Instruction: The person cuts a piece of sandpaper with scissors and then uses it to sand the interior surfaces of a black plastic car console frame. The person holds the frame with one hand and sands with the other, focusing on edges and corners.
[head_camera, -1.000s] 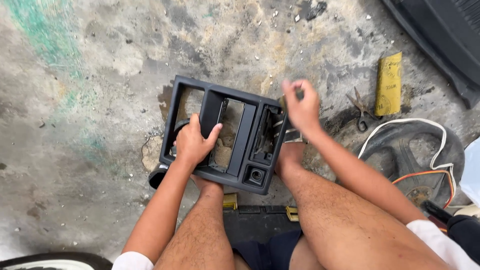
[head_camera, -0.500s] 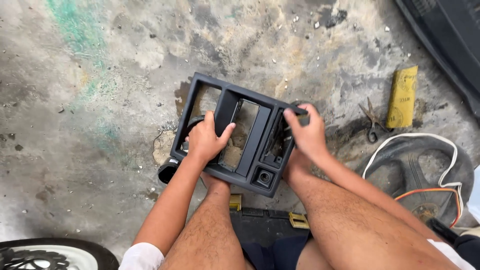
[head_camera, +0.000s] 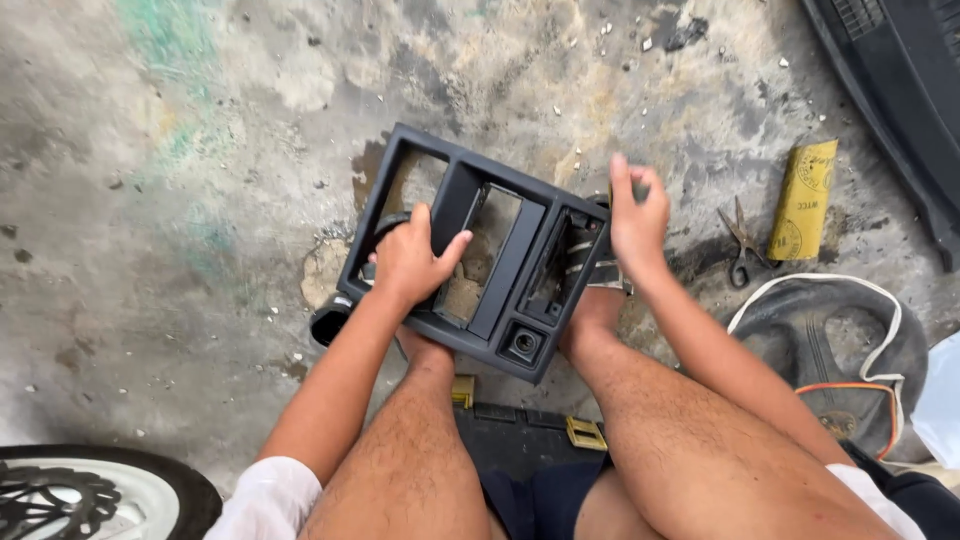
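A black plastic console panel (head_camera: 508, 268) with several rectangular openings lies tilted on the concrete floor between my knees. My left hand (head_camera: 415, 265) reaches through its left opening and grips an inner bar. My right hand (head_camera: 638, 215) is at the panel's upper right corner with one finger raised and the others curled. Whether it holds anything is hidden by the hand itself. My bare legs fill the lower part of the view.
A yellow roll of sandpaper (head_camera: 803, 200) and scissors (head_camera: 742, 240) lie to the right. A black rubber piece with a white cord (head_camera: 850, 340) sits at lower right, a wheel (head_camera: 60, 495) at bottom left, and a large black car part (head_camera: 900, 80) at top right.
My right hand has shifted along the panel's right edge, from gripping the corner to lifting with a finger raised. My left hand keeps its hold on the inner bar.
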